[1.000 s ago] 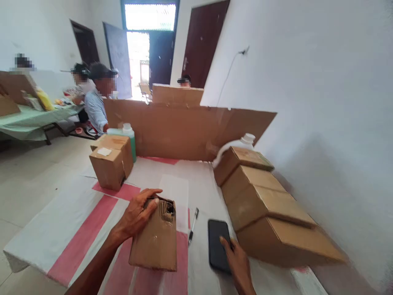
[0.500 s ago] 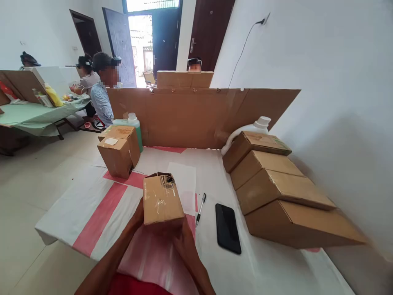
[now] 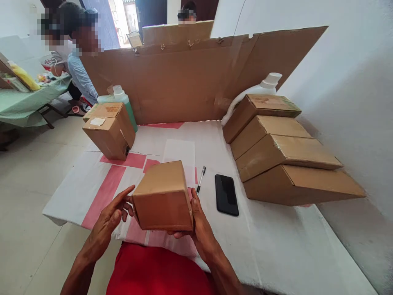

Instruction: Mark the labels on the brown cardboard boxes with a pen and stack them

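Cardboard is what both hands meet: a small brown box (image 3: 164,196) is held just above the near edge of the white-and-pink covered table (image 3: 276,241), over a red lap. The right hand (image 3: 198,223) cups the box's right side and underside, fingers curled beneath it in a grip. The left hand (image 3: 115,211) lies open, its fingertips touching the box's left face. Just beside the box to the right a pen (image 3: 200,180) lies on the cloth, and next to that a black phone (image 3: 226,194), face up. Four longer cartons (image 3: 285,151) are stacked leaning along the wall on the right, a white jug (image 3: 260,88) behind them. At the far left stand two small boxes (image 3: 107,131) with a green bottle (image 3: 121,102) behind, before an upright cardboard screen (image 3: 190,78).
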Action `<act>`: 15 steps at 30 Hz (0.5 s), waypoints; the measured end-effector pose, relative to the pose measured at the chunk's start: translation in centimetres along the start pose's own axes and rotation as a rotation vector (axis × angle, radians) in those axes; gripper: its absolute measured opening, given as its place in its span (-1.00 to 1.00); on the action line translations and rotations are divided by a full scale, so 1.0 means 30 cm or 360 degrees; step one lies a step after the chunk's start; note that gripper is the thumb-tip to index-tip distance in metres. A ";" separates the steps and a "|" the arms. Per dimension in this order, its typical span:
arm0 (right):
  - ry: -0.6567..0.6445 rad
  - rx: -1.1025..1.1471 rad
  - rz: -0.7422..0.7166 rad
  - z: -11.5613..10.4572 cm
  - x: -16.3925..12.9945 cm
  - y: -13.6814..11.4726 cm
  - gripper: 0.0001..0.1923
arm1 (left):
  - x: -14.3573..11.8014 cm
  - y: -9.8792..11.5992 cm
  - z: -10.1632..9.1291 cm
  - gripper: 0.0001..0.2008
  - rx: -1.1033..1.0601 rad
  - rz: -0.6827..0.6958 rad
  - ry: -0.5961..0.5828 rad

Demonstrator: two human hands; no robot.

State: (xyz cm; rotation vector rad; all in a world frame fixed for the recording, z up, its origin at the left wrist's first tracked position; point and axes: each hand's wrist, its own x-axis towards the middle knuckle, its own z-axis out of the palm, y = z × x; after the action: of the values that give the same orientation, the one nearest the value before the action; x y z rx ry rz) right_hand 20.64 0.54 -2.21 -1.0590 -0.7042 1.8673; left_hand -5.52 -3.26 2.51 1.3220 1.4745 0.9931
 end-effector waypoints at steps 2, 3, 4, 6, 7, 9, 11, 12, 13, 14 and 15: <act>-0.0024 -0.0034 0.0047 0.006 0.003 -0.024 -0.05 | 0.020 0.023 0.020 -0.31 0.0109 0.0145 0.0137; -0.0010 -0.0069 0.0054 0.003 0.014 -0.035 0.00 | 0.040 0.029 0.039 -0.32 0.0148 0.0213 0.0227; 0.0015 -0.0112 0.0032 -0.006 0.034 -0.044 0.05 | 0.067 0.028 0.063 -0.31 0.0168 0.0280 0.0303; 0.0077 -0.0259 -0.0045 -0.039 0.090 -0.050 0.13 | 0.133 0.009 0.128 -0.31 0.0127 0.0385 0.0378; 0.0107 -0.0381 -0.0102 -0.059 0.122 -0.049 0.12 | 0.170 -0.007 0.165 -0.30 0.0060 0.0404 0.0370; 0.0189 -0.0701 -0.0247 -0.096 0.182 -0.039 0.03 | 0.234 -0.044 0.235 -0.25 -0.0145 0.0385 0.0377; 0.0288 -0.1015 -0.0450 -0.109 0.220 -0.024 -0.15 | 0.272 -0.077 0.281 -0.20 -0.0288 0.0379 0.0465; 0.0290 -0.1117 -0.0551 -0.101 0.229 -0.016 -0.25 | 0.276 -0.090 0.289 -0.19 -0.0317 0.0379 0.0516; 0.0242 -0.1163 -0.0628 -0.082 0.231 -0.008 -0.34 | 0.269 -0.101 0.285 -0.20 -0.0313 0.0373 0.0588; 0.0150 -0.1164 -0.0671 -0.051 0.228 0.003 -0.40 | 0.252 -0.110 0.270 -0.22 -0.0286 0.0359 0.0674; 0.0029 -0.1144 -0.0681 -0.010 0.224 0.015 -0.45 | 0.229 -0.118 0.241 -0.24 -0.0246 0.0334 0.0777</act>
State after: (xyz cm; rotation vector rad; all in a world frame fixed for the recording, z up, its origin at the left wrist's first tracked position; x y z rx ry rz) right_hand 18.87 6.22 -5.34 -1.2254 -1.5242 1.2448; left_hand 0.22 3.20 -3.62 1.1883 1.5899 1.6209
